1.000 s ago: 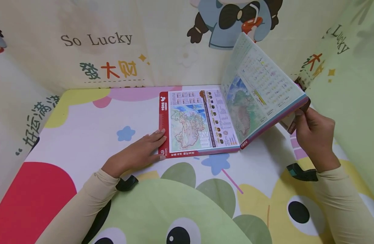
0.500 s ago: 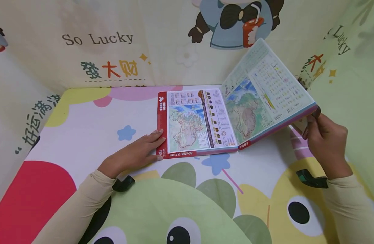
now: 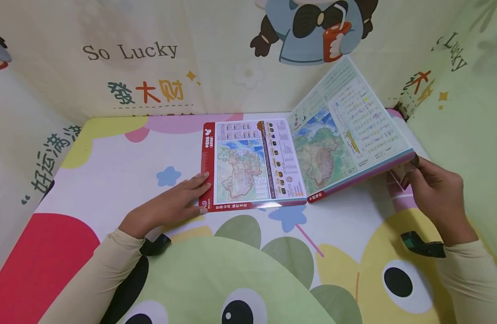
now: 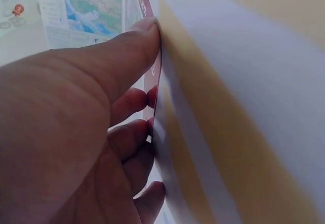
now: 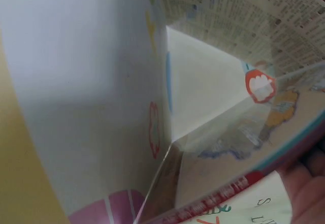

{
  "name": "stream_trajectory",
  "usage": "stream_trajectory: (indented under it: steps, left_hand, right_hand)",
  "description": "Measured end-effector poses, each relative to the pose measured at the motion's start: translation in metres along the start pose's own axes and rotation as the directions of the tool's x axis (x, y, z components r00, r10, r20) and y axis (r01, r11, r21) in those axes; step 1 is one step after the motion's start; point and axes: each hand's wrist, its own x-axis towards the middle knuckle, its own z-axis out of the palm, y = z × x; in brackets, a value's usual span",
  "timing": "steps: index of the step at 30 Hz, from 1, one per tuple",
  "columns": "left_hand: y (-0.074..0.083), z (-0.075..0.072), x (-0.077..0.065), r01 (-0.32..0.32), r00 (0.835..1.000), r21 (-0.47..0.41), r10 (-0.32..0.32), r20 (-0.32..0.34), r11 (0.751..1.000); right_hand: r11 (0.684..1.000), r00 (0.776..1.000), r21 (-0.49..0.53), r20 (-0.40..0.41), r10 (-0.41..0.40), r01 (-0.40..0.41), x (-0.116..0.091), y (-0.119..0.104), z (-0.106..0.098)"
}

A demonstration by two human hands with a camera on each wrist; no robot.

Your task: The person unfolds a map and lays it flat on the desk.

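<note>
A folding map [image 3: 248, 162] with a red border lies partly opened on the table. Its left panel is flat, while the right panel [image 3: 349, 130] is tilted up off the table. My left hand [image 3: 167, 202] rests at the red left edge, fingers extended, fingertips on the border. In the left wrist view the thumb and fingertips of my left hand [image 4: 111, 92] are right at that edge [image 4: 152, 76]. My right hand [image 3: 438, 193] pinches the raised panel's lower right corner. The right wrist view shows further folded panels [image 5: 244, 16] behind it, and part of my right hand [image 5: 307, 183].
The table [image 3: 127, 189] has a printed cartoon cover with a green figure and a yellow one. Printed cloth walls [image 3: 216, 58] stand close behind the map and to the right. A black wrist strap part [image 3: 422, 245] sits at each sleeve.
The right panel has swung further down to the right, my right hand going right and lower with it. The left panel and my left hand have slid slightly left.
</note>
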Motion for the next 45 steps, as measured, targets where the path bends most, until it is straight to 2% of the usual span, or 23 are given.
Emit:
stream_trajectory:
  steps: [6, 12, 18, 22, 29, 35, 37, 42, 45]
  left_hand:
    - [-0.003, -0.002, -0.004, -0.001, 1.000, -0.010, 0.001, 0.009, 1.000]
    - [-0.009, -0.005, -0.010, 0.014, 1.000, -0.018, -0.013, 0.020, 1.000]
    - [-0.017, -0.008, -0.019, 0.031, 0.999, -0.031, -0.030, 0.026, 0.999]
    - [-0.022, -0.010, -0.024, 0.045, 0.999, -0.032, -0.044, 0.030, 0.998]
    - [-0.024, -0.017, -0.028, 0.118, 0.993, -0.038, -0.118, 0.006, 0.992]
    - [-0.027, -0.019, -0.031, 0.148, 0.989, -0.037, -0.148, 0.002, 0.988]
    - [-0.028, -0.021, -0.032, 0.154, 0.988, -0.033, -0.154, 0.009, 0.988]
    - [-0.031, -0.028, -0.034, 0.201, 0.979, -0.014, -0.201, 0.029, 0.979]
    - [-0.034, -0.028, -0.036, 0.214, 0.977, -0.024, -0.213, 0.031, 0.977]
  right_hand:
    - [0.996, 0.994, 0.051, 0.082, 0.071, -0.075, -0.002, -0.001, -0.004]
    - [0.983, 0.977, 0.128, 0.181, 0.110, -0.135, -0.006, -0.007, 0.001]
    - [0.977, 0.974, 0.152, 0.196, 0.116, -0.147, -0.008, -0.005, 0.005]
    - [0.983, 0.973, 0.128, 0.205, 0.101, -0.129, -0.011, -0.002, 0.009]
    - [0.997, 0.967, 0.009, 0.245, 0.073, -0.077, -0.018, 0.000, 0.011]
    - [0.995, 0.958, -0.016, 0.269, 0.099, -0.099, -0.021, 0.004, 0.008]
    - [0.993, 0.952, -0.022, 0.281, 0.119, -0.117, -0.024, 0.006, 0.007]
    - [0.987, 0.919, -0.013, 0.365, 0.151, -0.157, -0.026, 0.010, 0.003]
    - [0.990, 0.906, -0.036, 0.399, 0.140, -0.137, -0.027, 0.014, 0.001]
